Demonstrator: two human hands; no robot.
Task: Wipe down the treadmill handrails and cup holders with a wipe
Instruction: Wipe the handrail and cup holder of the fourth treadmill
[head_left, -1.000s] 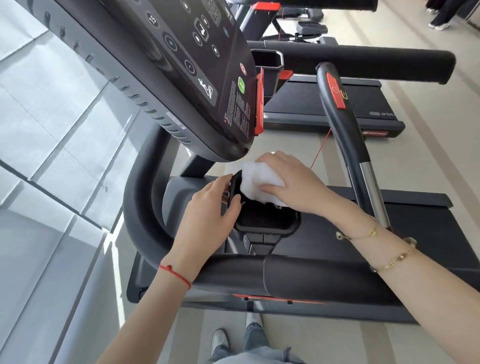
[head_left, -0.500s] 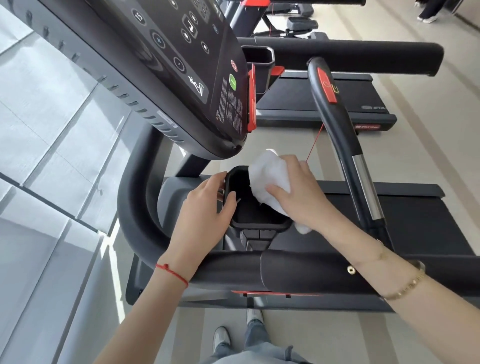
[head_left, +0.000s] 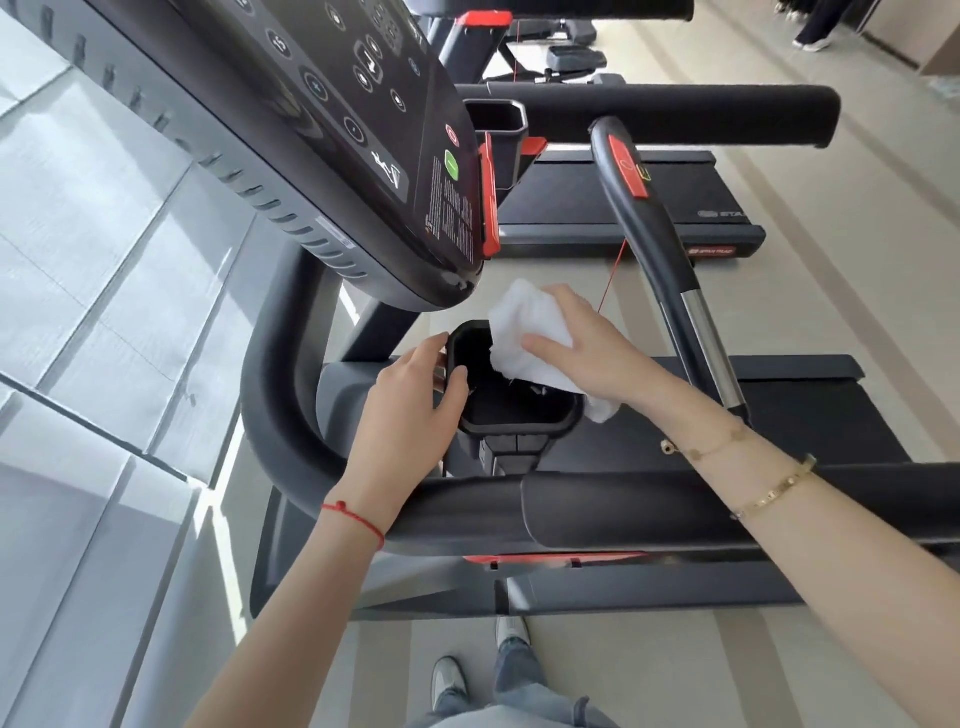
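Note:
A black cup holder sits below the treadmill console, in the middle of the head view. My left hand grips its left rim, thumb over the edge. My right hand holds a crumpled white wipe against the holder's right rim and inner wall; part of the wipe hangs out under my wrist. The near padded handrail runs across below the holder, and a curved grey handrail bends round at the left.
The black console overhangs the holder from the upper left. An upright grip bar with a red button and a red safety cord stands right of my hand. A second cup holder and another treadmill lie behind. Glass panels fill the left.
My right hand has slid the wipe from the holder's left inner side toward its right rim and lifted it higher. My left hand keeps its grip on the left rim.

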